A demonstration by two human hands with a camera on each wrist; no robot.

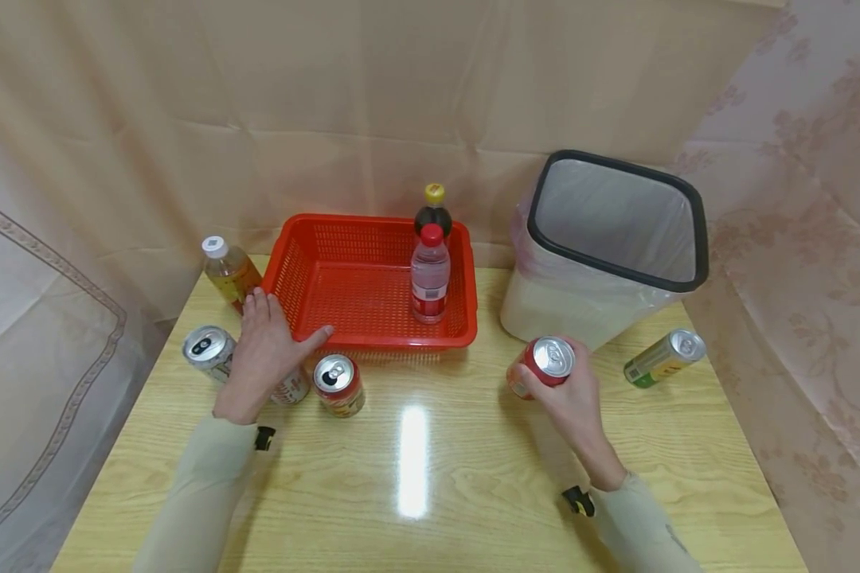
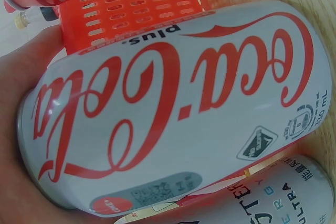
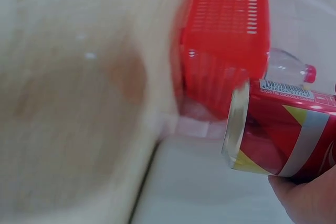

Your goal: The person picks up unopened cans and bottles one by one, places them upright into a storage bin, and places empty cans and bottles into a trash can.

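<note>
My right hand (image 1: pixel 576 402) grips a red Coca-Cola can (image 1: pixel 553 358) around its side, in front of the bin. In the right wrist view its underside shows, held above the tabletop. Over a white Coca-Cola Plus can (image 2: pixel 173 108) my left hand (image 1: pixel 267 350) reaches with fingers extended and thumb spread out to the side. That can's top sits close against the palm, and the hand hides most of it in the head view. A silver energy drink can (image 1: pixel 208 348) stands left of this hand, a red-and-gold can (image 1: pixel 338 390) right of it.
A red plastic basket (image 1: pixel 373 344) holds a clear bottle with a red cap (image 1: pixel 430 278) and a dark bottle with a yellow cap (image 1: pixel 434 213). A tea bottle (image 1: pixel 232 274) stands left of it. At right are a lined bin (image 1: pixel 566 306) and a silver-green can (image 1: pixel 662 358).
</note>
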